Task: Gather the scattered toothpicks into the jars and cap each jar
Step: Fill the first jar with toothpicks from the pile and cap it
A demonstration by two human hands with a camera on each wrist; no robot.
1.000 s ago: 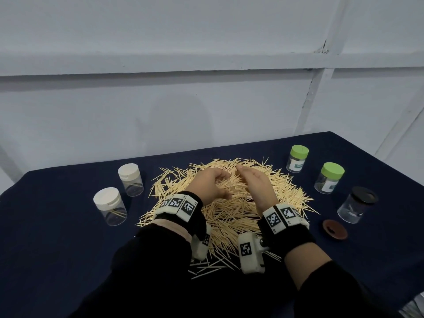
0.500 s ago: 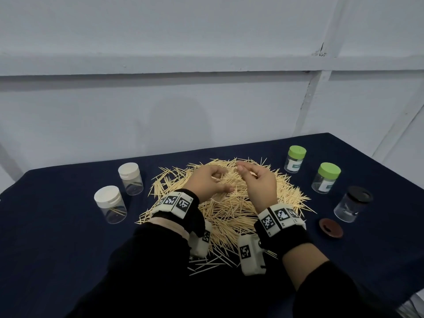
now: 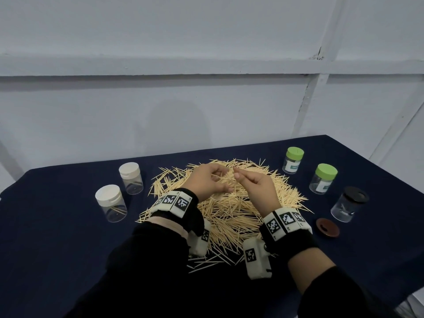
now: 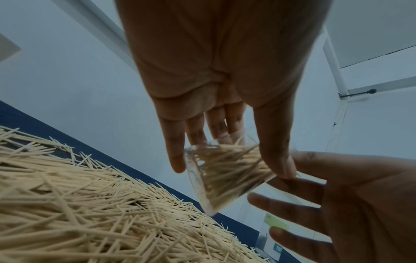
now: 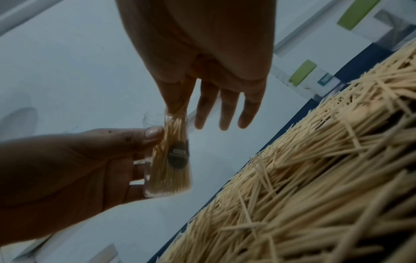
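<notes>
Left hand [image 4: 225, 80] grips a clear jar [image 4: 225, 176] stuffed with toothpicks, while the right hand [image 5: 202, 53] fingers pinch a few into its mouth. The loose toothpick pile [image 3: 229, 207] covers the dark blue bench [image 3: 57, 237], with capped jars on both sides and a white wall behind.

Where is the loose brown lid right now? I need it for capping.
In the head view the brown lid lies flat on the table's right side, just in front of the black-capped jar.
</notes>
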